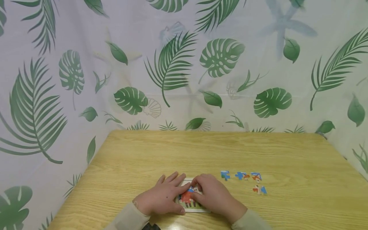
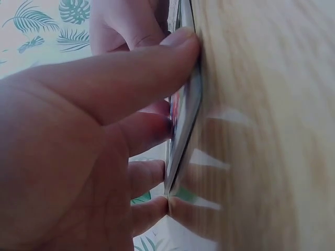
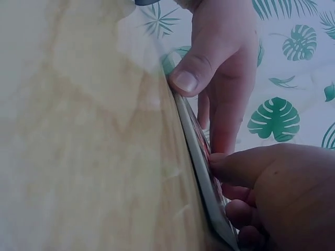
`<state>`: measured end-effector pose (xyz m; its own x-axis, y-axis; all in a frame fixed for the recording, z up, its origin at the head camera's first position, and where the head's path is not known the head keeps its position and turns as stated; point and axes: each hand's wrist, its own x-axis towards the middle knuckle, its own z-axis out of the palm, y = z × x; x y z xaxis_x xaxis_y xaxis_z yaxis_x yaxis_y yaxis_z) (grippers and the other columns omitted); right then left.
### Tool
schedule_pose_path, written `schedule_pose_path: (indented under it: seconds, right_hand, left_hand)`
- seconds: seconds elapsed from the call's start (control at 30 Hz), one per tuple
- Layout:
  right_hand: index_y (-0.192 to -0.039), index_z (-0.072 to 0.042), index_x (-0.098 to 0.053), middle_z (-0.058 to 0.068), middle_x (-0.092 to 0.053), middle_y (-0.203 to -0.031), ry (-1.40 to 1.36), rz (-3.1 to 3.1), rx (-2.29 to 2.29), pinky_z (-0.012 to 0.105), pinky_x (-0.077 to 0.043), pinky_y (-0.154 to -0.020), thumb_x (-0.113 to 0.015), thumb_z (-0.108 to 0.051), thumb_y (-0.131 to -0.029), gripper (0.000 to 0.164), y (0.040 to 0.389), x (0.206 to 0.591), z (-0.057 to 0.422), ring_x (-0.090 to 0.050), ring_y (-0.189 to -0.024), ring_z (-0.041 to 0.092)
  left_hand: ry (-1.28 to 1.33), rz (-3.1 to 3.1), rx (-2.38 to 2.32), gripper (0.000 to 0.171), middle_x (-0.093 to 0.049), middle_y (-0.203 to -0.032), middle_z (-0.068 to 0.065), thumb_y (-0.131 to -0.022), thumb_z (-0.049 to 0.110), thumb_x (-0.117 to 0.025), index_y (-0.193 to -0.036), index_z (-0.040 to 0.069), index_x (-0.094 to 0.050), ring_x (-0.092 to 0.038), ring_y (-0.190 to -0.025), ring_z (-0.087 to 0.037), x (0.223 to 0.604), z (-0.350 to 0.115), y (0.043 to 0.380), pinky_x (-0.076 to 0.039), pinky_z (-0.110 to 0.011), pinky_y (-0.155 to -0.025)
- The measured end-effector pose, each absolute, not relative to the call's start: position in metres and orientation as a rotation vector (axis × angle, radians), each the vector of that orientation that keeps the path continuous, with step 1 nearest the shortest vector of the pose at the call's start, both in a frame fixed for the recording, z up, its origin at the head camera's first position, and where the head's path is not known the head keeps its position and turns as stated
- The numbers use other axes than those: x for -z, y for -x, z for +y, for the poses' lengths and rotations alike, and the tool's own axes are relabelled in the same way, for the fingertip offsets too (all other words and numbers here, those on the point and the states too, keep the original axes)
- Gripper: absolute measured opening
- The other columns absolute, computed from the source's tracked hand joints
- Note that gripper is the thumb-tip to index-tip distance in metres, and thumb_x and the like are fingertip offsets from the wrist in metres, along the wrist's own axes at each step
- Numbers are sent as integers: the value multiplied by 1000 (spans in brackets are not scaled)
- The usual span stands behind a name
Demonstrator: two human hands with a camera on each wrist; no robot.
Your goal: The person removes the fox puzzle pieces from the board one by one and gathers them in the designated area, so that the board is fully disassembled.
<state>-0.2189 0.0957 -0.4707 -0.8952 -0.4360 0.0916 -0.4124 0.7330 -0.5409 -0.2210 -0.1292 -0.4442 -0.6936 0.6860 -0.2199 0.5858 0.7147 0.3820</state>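
Note:
A small framed jigsaw puzzle (image 1: 188, 201) with a white border and a red and blue picture lies near the table's front, between the hands. My left hand (image 1: 164, 195) rests across its left side, fingers spread and straight, thumb at the near left corner. In the left wrist view the thumb (image 2: 152, 68) lies along the frame's edge. My right hand (image 1: 215, 196) is bent over the right side of the puzzle. Its thumb and index finger pinch a puzzle piece (image 1: 197, 189) at the picture's surface, largely covered by the fingers. In the right wrist view the thumb tip touches the puzzle frame (image 3: 201, 162).
Several loose puzzle pieces (image 1: 225, 175) with blue and orange parts lie on the wooden table (image 1: 143, 153) to the right of the puzzle. A dark object (image 1: 151, 226) shows at the bottom edge. A leaf-printed curtain (image 1: 184, 80) hangs behind the table.

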Motion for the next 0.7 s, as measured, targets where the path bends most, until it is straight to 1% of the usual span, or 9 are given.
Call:
schedule_pose_path:
  seconds: [0.2, 0.37, 0.7]
  right_hand:
    - [-104, -16, -70, -7, -50, -76, 700, 2875, 860, 30, -39, -62, -76, -33, -90, 22, 218, 467, 96, -45, -73, 13]
    - [-103, -17, -69, -7, -51, -77, 692, 2856, 891, 29, -40, -61, -77, -33, -90, 22, 218, 468, 96, -46, -73, 12]
    - [-104, -17, -67, -7, -51, -79, 670, 2840, 929, 31, -40, -64, -77, -33, -91, 23, 218, 468, 97, -46, -74, 13]
  left_hand:
    - [-1003, 2573, -375, 84, -17, -168, -8, -90, 55, -69, -160, 23, -35, -9, -154, -34, 443, -129, 220, -15, -69, -113]
    - [-1003, 2575, -351, 84, -18, -168, -7, -90, 56, -69, -160, 25, -35, -10, -154, -33, 442, -129, 218, -17, -68, -113]
    - [-999, 2581, -342, 84, -17, -168, -7, -89, 57, -68, -160, 25, -35, -9, -154, -32, 442, -129, 219, -17, -68, -113]
